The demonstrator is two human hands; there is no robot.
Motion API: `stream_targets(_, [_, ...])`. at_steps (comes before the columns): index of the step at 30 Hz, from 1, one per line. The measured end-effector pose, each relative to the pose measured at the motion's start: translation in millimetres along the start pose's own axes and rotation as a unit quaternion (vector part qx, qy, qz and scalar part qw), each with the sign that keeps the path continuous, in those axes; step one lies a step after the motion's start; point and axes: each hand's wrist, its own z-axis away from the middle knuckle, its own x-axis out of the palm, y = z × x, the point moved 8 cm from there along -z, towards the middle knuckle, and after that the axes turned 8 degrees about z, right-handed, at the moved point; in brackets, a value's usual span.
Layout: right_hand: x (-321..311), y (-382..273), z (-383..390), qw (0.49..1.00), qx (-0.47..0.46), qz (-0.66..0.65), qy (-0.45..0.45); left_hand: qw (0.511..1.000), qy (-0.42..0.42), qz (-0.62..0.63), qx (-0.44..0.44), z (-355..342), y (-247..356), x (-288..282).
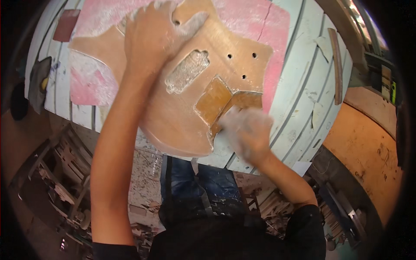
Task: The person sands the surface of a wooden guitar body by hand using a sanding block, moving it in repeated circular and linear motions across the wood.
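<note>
A brown, unpainted electric guitar body (164, 117) lies flat, with a rough routed cavity, several round holes and smooth amber-coloured areas near its lower right edge. My left hand (151, 34) rests on its upper part, fingers spread and thumb stretched out to the right, pressing from above. Over the amber recess at the right edge of the body is my right hand (245, 132), smeared by motion and dusty with white powder. Its fingertips are blurred against the recess, so anything held in them is hidden. Beneath the body lies a dusty pink sheet (91, 84).
The pale slatted table (299, 99) carries a wooden strip (336, 65) along its right side. On the left lie a dark red-brown rectangular piece (66, 25) and a dark grey item (40, 82) with a yellow spot. An orange-brown board (359, 143) stands at right; wooden scraps litter the floor.
</note>
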Motion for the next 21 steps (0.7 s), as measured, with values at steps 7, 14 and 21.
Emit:
stream_targets(7, [-7,7,-20,1.000,0.012,-0.009,0.014,0.998,0.024,0.044,-0.039,4,7,-20])
stream_targets(14, [7,12,-3,0.997,0.012,-0.069,-0.028,0.998,0.061,0.033,-0.003,16,18,-11])
stream_targets(21, [-2,-5,-13,0.998,-0.061,0.003,-0.024,0.996,0.069,0.049,0.006,17,19,-16])
